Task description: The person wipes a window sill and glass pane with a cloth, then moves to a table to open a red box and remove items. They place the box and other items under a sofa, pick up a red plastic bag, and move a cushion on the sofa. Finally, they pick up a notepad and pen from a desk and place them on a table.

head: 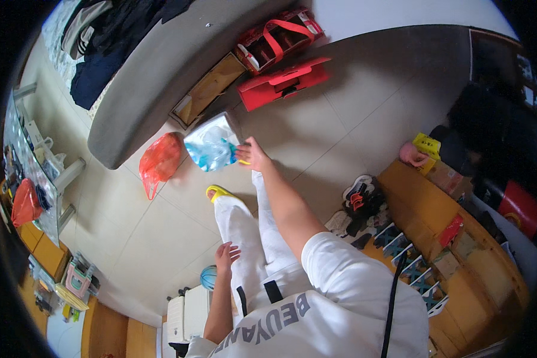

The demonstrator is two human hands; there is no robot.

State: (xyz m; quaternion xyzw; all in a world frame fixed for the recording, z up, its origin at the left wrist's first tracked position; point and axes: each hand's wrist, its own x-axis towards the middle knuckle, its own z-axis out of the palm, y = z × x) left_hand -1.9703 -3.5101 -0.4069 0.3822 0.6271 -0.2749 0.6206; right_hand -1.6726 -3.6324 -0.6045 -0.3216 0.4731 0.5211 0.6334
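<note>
My right hand [252, 155] reaches forward and grips the right edge of a clear, white and blue plastic bag [212, 143]; its contents cannot be made out. My left hand [227, 256] hangs in front of my left thigh with its fingers apart and nothing in it. On the tiled floor, left of the blue-and-white bag, lies a red plastic bag [160, 156]. Beyond them, an open wooden box [208, 91] stands against the grey sofa. A red box or case [284, 84] and a red carrier bag with handles [279, 40] are to its right.
The grey sofa [147, 76] curves across the upper left, with dark clothes on the furniture beyond. A glass table [40, 170] is at the left. Shoes [360, 194] lie by a wooden cabinet [418, 192] on the right. A blue ball [208, 277] and white suitcases [190, 311] stand near my left arm.
</note>
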